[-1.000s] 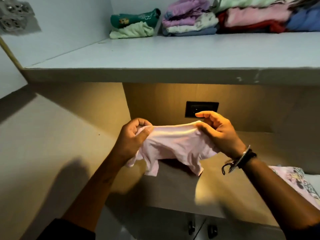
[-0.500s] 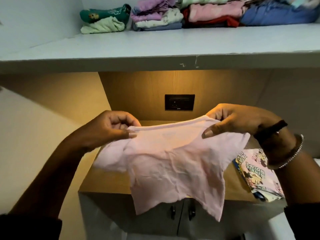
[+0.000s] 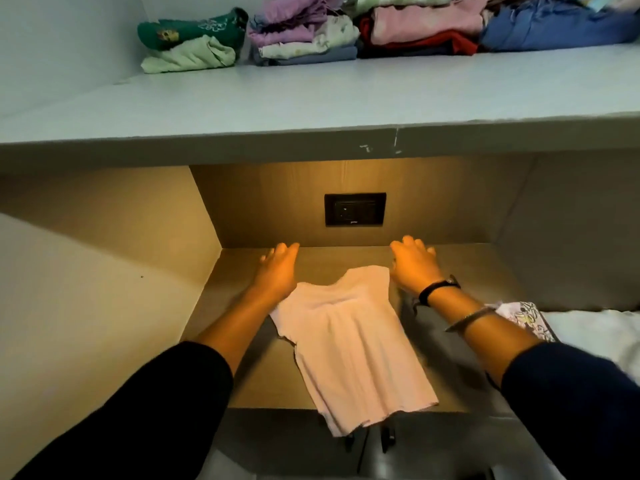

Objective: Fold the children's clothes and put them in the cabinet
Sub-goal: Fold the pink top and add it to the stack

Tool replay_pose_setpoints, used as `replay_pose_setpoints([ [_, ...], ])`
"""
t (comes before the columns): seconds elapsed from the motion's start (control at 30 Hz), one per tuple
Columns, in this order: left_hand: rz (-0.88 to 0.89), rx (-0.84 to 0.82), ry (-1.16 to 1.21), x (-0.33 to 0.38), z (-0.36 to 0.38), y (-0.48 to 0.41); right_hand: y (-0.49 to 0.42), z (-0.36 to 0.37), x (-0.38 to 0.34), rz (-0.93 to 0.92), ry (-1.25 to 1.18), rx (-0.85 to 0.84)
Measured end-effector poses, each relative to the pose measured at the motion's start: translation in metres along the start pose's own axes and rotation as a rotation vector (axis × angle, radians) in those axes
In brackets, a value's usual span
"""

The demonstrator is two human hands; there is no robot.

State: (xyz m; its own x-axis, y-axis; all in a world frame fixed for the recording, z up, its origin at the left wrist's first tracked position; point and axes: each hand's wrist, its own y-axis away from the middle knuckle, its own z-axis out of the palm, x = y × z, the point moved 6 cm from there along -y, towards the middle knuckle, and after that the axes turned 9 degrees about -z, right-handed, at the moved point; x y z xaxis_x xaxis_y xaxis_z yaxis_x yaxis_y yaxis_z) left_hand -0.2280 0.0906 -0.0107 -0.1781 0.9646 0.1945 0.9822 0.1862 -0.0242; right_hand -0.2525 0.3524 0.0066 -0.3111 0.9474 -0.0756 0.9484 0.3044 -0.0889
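A small pale pink shirt (image 3: 349, 344) lies spread flat on the wooden counter (image 3: 460, 268), its hem hanging over the front edge. My left hand (image 3: 278, 268) rests at the shirt's left shoulder with fingers stretched forward, holding nothing. My right hand (image 3: 414, 263) hovers by the right shoulder, fingers straight, also holding nothing. Folded clothes (image 3: 304, 32) are stacked at the back of the grey cabinet shelf (image 3: 311, 98) above.
A black wall socket (image 3: 355, 209) sits in the back panel of the niche. A printed garment (image 3: 524, 320) and white fabric (image 3: 602, 336) lie at the right. Cabinet door handles (image 3: 388, 438) show below the counter edge.
The shirt was held up by its shoulders in both hands; now it lies flat on the counter and both hands have let go and opened.
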Motion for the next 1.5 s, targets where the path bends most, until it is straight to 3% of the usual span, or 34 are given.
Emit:
replay_pose_setpoints([
  [0.1,0.176,-0.011,0.081,0.005,0.032,0.026,0.038,0.029,-0.025,-0.042,-0.116,0.041],
  [0.17,0.299,-0.183,0.076,0.0,0.062,0.046,0.077,0.063,-0.04,-0.023,-0.165,-0.1],
  [0.23,0.303,-0.35,-0.03,-0.022,0.09,0.059,0.115,0.104,-0.046,0.04,-0.176,-0.28],
  [0.33,0.281,-0.367,-0.077,-0.059,0.107,0.064,0.144,0.144,-0.039,0.072,-0.183,-0.398],
  [0.5,0.263,-0.347,-0.114,-0.07,0.105,0.081,0.089,0.146,-0.007,-0.038,-0.169,-0.382],
  [0.7,0.373,-0.442,-0.146,-0.044,0.108,0.136,-0.003,0.126,0.003,-0.229,0.063,-0.472],
  [0.77,0.436,-0.384,-0.139,-0.035,0.106,0.148,-0.01,0.112,-0.01,-0.198,0.076,-0.397],
  [0.9,0.503,-0.286,-0.091,-0.039,0.106,0.155,0.045,0.086,-0.047,-0.254,-0.259,-0.036],
  [1.0,0.492,-0.351,-0.083,-0.057,0.115,0.156,0.12,0.104,-0.052,-0.379,-0.171,-0.147],
  [1.1,0.5,-0.378,-0.11,-0.067,0.124,0.165,0.174,0.131,-0.027,-0.381,-0.044,-0.317],
  [1.27,0.558,-0.267,-0.038,-0.063,0.108,0.18,0.209,0.115,-0.007,-0.457,-0.064,-0.136],
  [1.4,0.501,-0.362,0.092,-0.066,0.088,0.182,0.216,0.091,0.002,-0.508,-0.24,0.045],
  [1.5,0.306,-0.503,0.276,-0.074,0.074,0.175,0.208,0.076,0.013,-0.374,-0.364,-0.004],
])
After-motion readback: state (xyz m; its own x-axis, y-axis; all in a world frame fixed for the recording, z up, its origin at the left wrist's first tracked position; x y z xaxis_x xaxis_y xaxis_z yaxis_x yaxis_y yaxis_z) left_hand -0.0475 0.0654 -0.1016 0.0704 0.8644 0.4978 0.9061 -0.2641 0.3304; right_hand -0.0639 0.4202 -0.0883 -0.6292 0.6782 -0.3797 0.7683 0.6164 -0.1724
